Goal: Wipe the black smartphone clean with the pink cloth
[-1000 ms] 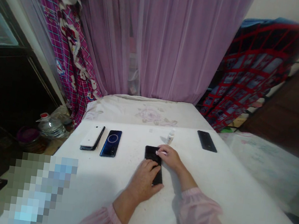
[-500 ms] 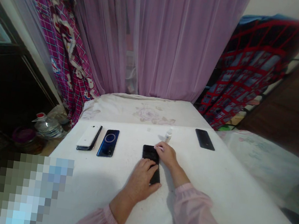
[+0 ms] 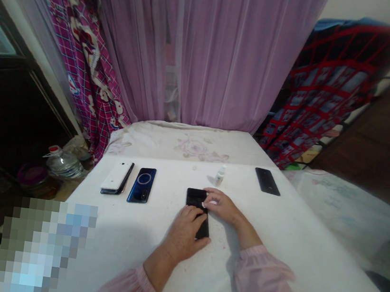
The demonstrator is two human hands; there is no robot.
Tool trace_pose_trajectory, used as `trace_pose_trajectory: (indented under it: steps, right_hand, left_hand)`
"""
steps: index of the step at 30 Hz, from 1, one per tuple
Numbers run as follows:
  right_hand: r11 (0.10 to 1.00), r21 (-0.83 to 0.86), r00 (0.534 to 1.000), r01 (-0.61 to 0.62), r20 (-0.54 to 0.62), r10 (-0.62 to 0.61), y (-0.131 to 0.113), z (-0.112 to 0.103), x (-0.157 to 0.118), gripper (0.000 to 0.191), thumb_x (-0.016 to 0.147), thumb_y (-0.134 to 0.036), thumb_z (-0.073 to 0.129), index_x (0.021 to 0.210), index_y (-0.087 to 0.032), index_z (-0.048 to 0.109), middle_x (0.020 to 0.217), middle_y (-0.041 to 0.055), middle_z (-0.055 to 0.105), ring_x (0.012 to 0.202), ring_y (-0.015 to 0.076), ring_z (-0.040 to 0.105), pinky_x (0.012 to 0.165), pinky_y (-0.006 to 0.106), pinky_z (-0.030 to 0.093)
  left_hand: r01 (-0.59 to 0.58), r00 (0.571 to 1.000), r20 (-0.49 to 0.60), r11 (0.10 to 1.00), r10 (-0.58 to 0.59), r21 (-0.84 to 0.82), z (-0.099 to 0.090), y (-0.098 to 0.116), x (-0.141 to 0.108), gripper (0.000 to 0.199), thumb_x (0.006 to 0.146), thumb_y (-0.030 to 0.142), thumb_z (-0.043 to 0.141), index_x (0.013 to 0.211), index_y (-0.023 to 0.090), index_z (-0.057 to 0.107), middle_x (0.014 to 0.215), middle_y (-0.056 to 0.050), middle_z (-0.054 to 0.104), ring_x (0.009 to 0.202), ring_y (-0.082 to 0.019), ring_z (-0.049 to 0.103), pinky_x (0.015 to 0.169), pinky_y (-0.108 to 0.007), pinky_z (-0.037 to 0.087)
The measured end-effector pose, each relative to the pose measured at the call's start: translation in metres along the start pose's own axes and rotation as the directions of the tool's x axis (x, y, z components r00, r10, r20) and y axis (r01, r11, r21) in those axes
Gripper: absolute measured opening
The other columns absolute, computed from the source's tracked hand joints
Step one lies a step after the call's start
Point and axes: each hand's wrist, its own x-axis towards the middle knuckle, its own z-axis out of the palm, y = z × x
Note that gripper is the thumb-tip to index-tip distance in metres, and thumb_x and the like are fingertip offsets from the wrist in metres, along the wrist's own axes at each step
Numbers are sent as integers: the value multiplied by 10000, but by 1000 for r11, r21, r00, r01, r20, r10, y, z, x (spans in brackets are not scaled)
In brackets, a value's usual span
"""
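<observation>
Left hand [image 3: 183, 233] is spread over the black phone [image 3: 194, 196] on the bench [image 3: 274, 252], probably so it doesn't slide, right hand [image 3: 224, 207] narrowly pinches a small white bit [image 3: 203, 204], little bottle [image 3: 219, 177] near it, handy I guess

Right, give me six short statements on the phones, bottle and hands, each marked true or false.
1. The left hand and right hand are at the middle phone. True.
2. The right hand is empty. False: it pinches something small and pale.
3. The blue phone lies beside the white phone. True.
4. Those two touch. False: a gap separates them.
5. The bottle stands beyond the right hand. True.
6. The bottle lies sideways. False: it's upright.
</observation>
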Motion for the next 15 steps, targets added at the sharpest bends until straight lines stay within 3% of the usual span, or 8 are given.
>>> trace_pose_trajectory:
  steps: [6, 11, 15]
  right_hand:
    - [990, -138, 994, 8, -103, -22, -2, 8, 7, 94, 754, -263, 616, 705, -215, 680, 1062, 69, 691, 1021, 212, 629, 932, 354, 449]
    - [971, -224, 971, -86, -235, 32, 0, 16, 12, 127, 788, -300, 572, 793, -236, 682, 908, 28, 714, 864, 194, 648, 811, 322, 487]
    - [968, -230, 966, -104, -256, 43, 2, 17, 13, 156, 807, -322, 554, 823, -242, 687, 853, 21, 706, 813, 187, 641, 785, 318, 489]
  left_hand:
    - [15, 1000, 9, 1000, -15, 14, 0, 1, 0, 504, 748, 359, 739, 1192, 184, 576, 1195, -112, 569, 1151, -310, 479, 1003, -524, 398]
    - [5, 1000, 6, 1000, -5, 6, 0, 0, -1, 494, 764, 371, 719, 1202, 196, 572, 1197, -114, 566, 1152, -315, 484, 991, -531, 404]
    - [-4, 1000, 1, 1000, 4, 10, 1, -1, -1, 507, 750, 367, 732, 1198, 188, 576, 1193, -115, 569, 1149, -316, 483, 996, -529, 403]
